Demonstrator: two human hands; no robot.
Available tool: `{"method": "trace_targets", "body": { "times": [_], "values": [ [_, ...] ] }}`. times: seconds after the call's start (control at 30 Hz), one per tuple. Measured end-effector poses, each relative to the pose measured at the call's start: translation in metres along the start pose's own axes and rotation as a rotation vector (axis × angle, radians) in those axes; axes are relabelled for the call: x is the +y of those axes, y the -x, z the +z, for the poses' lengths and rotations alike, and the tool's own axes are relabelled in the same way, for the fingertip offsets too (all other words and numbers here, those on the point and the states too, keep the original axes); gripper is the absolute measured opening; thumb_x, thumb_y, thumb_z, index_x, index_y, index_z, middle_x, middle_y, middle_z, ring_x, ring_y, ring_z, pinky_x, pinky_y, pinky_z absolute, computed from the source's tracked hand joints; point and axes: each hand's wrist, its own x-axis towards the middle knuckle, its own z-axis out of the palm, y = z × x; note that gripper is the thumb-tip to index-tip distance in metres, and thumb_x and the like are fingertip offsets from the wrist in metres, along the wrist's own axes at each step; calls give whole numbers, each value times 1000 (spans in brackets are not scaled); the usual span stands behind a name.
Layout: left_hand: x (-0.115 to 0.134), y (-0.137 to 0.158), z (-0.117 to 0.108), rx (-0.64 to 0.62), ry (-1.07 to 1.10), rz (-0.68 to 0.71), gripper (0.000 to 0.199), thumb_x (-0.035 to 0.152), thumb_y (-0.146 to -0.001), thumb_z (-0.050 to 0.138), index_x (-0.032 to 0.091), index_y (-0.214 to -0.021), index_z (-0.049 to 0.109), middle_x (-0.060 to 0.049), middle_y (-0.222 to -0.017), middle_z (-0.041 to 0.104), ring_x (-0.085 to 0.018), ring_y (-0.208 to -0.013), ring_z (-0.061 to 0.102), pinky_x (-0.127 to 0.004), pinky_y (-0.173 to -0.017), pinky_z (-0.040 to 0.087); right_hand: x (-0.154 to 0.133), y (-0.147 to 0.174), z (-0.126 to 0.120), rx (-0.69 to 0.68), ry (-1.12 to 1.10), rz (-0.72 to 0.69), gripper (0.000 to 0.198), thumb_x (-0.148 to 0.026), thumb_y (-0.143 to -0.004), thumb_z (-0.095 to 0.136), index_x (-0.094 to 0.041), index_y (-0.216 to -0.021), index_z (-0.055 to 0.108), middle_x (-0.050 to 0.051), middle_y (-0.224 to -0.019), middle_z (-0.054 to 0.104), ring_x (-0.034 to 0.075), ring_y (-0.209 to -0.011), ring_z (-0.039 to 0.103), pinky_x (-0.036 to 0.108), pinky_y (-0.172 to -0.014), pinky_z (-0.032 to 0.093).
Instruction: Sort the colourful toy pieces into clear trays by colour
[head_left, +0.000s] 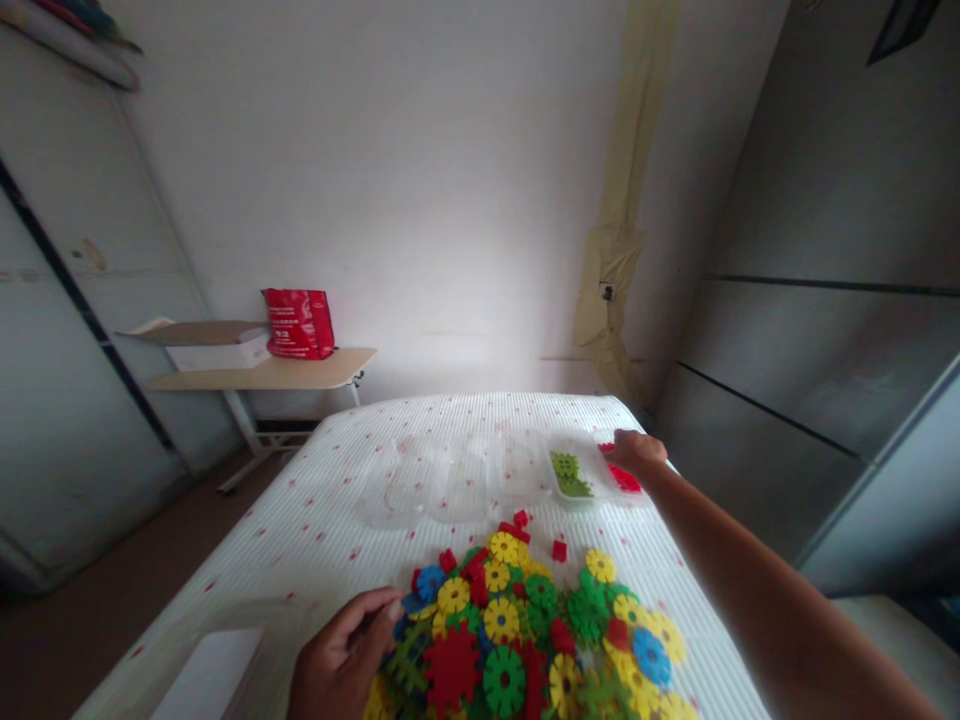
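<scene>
Along the near edge of the spotted cloth (300, 545), the half-curled left hand (346, 648), hold unclear, meets heaped plastic building pieces (501, 636), while toward the far right corner clear tubs (588, 462) apparently separate green pieces (571, 482) from red ones (625, 481) beneath the right hand (639, 452), its grip and opening hidden.

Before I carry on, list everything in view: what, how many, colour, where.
Interlocking plastic pieces: many, red, yellow, green, blue; heaped in front
Clear plastic containers: apparently five, colourless; row behind heap
Green pieces: several, light green; second container from right
Red pieces: several, red; rightmost container
Cloth: one, white with red marks; under heap and containers
Flat object: one, white; lower left
Side table: one, tan top; back left
Box: one, white, brown top; on side table
Bag: one, red; beside box
Wall socket: one, pale; back wall
Tape: strips, yellowish; around socket
Left hand: one; heap's left edge
Right hand: one; at rightmost container
</scene>
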Motion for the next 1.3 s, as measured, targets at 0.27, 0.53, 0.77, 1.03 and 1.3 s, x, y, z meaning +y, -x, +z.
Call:
{"method": "trace_targets", "body": {
  "times": [0.27,0.53,0.77,1.03,1.3],
  "values": [
    [1,2,2,15,24,0,44,59,-62,61,18,-75,69,-1,-56,65,-17,-54,60,-21,-52,50,20,1,-16,18,-45,18,36,-38,-86,43,-17,-106,63,16,-108,65,27,-97,62,31,-69,48],
    [0,2,3,-4,33,10,43,58,-63,61,18,-76,69,0,-53,63,-17,-54,60,-21,-52,50,23,6,-6,-93,-43,-102,30,-29,-74,61,-13,-99,66,13,-95,68,23,-88,65,25,-64,47],
    [0,1,3,6,36,-8,44,59,-62,60,18,-75,69,-1,-55,65,-17,-53,60,-21,-50,50,17,14,12,-180,28,-118,35,-35,-81,61,-15,-109,57,8,-108,61,20,-94,60,36,-77,50],
    [6,0,4,13,44,-13,46,60,-59,61,18,-72,70,-1,-54,65,-17,-52,60,-21,-49,49,19,15,6,-172,35,-152,44,-33,-71,70,-14,-109,58,11,-110,61,23,-99,58,35,-78,49],
    [4,2,4,30,83,-2,45,58,-62,61,16,-76,70,0,-54,64,-16,-52,59,-22,-50,49,18,28,-13,-75,-30,-149,24,-29,-70,63,-16,-90,67,12,-96,68,27,-90,63,32,-69,47]
  ]
}}
